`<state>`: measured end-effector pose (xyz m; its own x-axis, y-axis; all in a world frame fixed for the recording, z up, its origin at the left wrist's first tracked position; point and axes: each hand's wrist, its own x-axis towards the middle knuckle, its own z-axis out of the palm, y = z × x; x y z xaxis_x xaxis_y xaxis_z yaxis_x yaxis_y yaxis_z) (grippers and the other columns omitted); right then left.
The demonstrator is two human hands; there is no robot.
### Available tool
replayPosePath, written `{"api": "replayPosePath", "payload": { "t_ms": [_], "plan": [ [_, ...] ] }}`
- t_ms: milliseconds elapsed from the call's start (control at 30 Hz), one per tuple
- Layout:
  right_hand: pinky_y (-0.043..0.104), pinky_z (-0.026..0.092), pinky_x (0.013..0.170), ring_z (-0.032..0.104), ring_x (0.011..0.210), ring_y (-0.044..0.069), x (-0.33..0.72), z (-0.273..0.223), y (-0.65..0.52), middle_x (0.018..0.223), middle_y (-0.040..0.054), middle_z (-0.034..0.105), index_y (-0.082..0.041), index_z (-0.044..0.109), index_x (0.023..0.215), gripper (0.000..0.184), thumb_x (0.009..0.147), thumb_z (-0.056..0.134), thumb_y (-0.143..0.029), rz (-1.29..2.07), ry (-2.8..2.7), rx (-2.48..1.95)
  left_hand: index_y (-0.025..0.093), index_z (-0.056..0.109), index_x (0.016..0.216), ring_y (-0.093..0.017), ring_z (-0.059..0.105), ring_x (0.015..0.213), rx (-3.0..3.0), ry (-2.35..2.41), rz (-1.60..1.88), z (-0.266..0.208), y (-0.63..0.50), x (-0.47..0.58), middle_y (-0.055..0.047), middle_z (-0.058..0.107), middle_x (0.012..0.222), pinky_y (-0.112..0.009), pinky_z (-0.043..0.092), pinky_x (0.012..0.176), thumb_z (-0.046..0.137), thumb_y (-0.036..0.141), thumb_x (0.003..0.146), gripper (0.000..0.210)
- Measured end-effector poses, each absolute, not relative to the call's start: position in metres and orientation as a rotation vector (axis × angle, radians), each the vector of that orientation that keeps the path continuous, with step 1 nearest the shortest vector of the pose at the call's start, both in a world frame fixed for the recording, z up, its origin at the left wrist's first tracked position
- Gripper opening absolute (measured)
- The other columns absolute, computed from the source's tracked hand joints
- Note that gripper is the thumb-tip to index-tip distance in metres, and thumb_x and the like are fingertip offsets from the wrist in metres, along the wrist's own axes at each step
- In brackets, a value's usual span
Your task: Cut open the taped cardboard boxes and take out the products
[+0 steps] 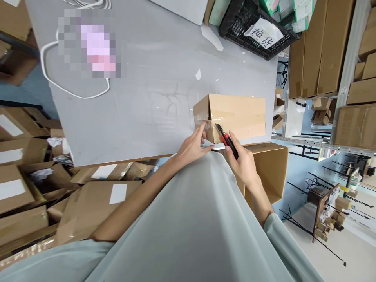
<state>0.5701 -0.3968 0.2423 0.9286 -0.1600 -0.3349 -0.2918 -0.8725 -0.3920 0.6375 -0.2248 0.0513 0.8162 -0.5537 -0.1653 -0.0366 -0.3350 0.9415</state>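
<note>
A sealed brown cardboard box (pixel 239 115) with clear tape lies at the near edge of the grey table (pixel 141 98). My left hand (pixel 192 147) presses its fingertips against the box's near left corner. My right hand (pixel 242 162) grips a red and black utility knife (pixel 226 140). The knife's blade tip rests on the box's near face by the taped seam.
A white cable (pixel 58 84) loops over the far left of the table. A black crate (pixel 255 29) with a paper label sits at the far right edge. Cardboard boxes (pixel 44 188) pile on the floor at left; an open box (pixel 272 172) stands under the table. Shelves with flat cartons (pixel 320 47) rise at right.
</note>
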Motion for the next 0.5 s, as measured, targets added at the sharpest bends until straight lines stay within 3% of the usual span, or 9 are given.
{"api": "replayPosePath", "payload": {
  "t_ms": [300, 500],
  "plan": [
    [0.033, 0.063, 0.091, 0.084, 0.112, 0.028, 0.595, 0.27, -0.375, 0.142, 0.0124, 0.082, -0.022, 0.048, 0.176, 0.058, 0.119, 0.04, -0.032, 0.594, 0.369, -2.777, 0.029, 0.05, 0.162, -0.018, 0.069, 0.081, 1.852, -0.376, -0.551, 0.049, -0.22, 0.662, 0.005, 0.068, 0.094, -0.033, 0.06, 0.083, 0.081, 0.03, 0.082, 0.086],
    [0.032, 0.061, 0.085, 0.084, 0.104, 0.028, 0.598, 0.275, -0.369, 0.134, 0.0109, 0.085, -0.024, 0.051, 0.175, 0.057, 0.119, 0.042, -0.034, 0.6, 0.391, -2.774, 0.028, 0.052, 0.156, -0.017, 0.068, 0.078, 1.778, -0.327, -0.535, 0.051, -0.222, 0.663, 0.006, 0.064, 0.093, -0.031, 0.06, 0.078, 0.084, 0.029, 0.078, 0.085]
  ]
}}
